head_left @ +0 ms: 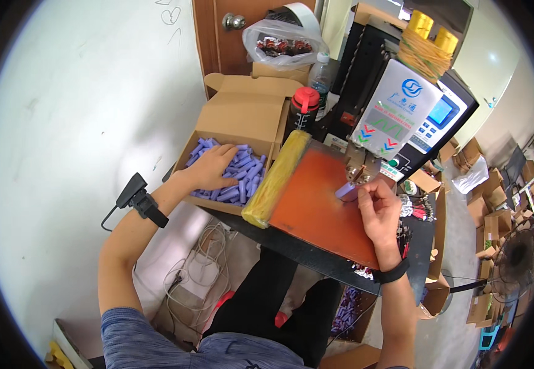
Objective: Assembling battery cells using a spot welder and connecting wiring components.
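Note:
My left hand (pixel 210 168) rests on the pile of purple cylindrical battery cells (pixel 233 194) in an open cardboard box (pixel 194 130), its fingers spread over the cells. In a pinch of thumb and fingers, my right hand (pixel 380 210) has one purple battery cell (pixel 345 191) at the metal electrode head (pixel 359 171) of a bench spot welder (pixel 396 111). The cell lies just above the orange mat (pixel 316 206); its far end is hidden by the head and my fingers.
A clear pack of thin yellow strips (pixel 274 181) lies between box and mat. Behind stand a black bottle with a red lid (pixel 306 101), a clear water bottle (pixel 320 77) and a plastic bag (pixel 285 46). Red-and-silver small parts (pixel 419 208) lie right. A fan (pixel 522 253) and cartons fill the far right.

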Available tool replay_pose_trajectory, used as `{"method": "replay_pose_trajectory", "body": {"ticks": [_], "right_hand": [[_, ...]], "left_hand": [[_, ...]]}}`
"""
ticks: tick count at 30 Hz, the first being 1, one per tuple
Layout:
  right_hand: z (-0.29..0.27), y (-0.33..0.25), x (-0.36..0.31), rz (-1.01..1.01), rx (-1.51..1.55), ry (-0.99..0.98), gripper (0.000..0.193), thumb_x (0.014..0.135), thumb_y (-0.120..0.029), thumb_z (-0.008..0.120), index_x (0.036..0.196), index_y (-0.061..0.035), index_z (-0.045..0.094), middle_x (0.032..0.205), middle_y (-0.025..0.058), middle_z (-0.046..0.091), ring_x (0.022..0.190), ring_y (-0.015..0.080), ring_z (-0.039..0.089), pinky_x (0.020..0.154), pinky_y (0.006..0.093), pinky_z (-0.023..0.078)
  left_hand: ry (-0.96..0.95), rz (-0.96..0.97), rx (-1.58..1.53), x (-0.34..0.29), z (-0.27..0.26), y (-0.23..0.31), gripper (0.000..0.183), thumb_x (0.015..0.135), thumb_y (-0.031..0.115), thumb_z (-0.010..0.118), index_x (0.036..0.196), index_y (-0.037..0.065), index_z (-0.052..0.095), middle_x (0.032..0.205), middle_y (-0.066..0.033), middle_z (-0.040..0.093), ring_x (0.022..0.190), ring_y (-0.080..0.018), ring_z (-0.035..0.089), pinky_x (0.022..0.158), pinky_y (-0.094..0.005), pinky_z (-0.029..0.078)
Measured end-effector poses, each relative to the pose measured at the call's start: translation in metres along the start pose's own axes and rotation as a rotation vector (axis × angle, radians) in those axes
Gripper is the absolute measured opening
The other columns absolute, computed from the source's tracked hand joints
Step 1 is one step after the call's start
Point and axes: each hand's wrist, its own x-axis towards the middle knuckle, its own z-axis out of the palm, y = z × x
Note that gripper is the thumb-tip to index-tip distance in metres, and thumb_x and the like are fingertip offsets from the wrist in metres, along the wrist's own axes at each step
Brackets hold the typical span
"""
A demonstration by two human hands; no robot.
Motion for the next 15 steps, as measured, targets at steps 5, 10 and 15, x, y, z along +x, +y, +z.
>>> {"method": "replay_pose_trajectory", "body": {"ticks": [5,10,15], "right_hand": [[0.000,-0.004,-0.004,0.047,-0.022,0.002,0.009,0.081,-0.005,0.064,0.075,-0.0013,0.059,0.061,0.0033,0.058,0.056,0.0069,0.053,0.053,0.0235,0.043],[0.000,-0.003,-0.002,-0.049,-0.051,0.009,0.008,0.081,-0.004,0.064,0.076,-0.0005,0.059,0.062,0.0047,0.060,0.056,0.0092,0.055,0.054,0.0240,0.044],[0.002,-0.003,-0.002,-0.006,-0.019,0.016,0.008,0.081,-0.004,0.064,0.076,-0.0009,0.059,0.061,0.0038,0.059,0.055,0.0078,0.055,0.053,0.0230,0.043]], "left_hand": [[-0.056,-0.101,0.154,0.012,0.003,0.005,0.079,0.069,0.032,0.075,0.130,-0.005,0.042,0.129,-0.0223,0.047,0.115,-0.0371,0.045,0.098,-0.0447,0.037],[0.043,-0.088,0.220,0.023,0.012,0.008,0.073,0.067,0.033,0.075,0.125,-0.002,0.048,0.120,-0.0186,0.052,0.113,-0.0351,0.045,0.094,-0.0452,0.038],[0.088,-0.230,0.161,0.027,0.038,0.002,0.053,0.066,0.036,0.071,0.108,0.004,0.062,0.107,-0.0156,0.059,0.108,-0.0326,0.049,0.089,-0.0431,0.041]]}}
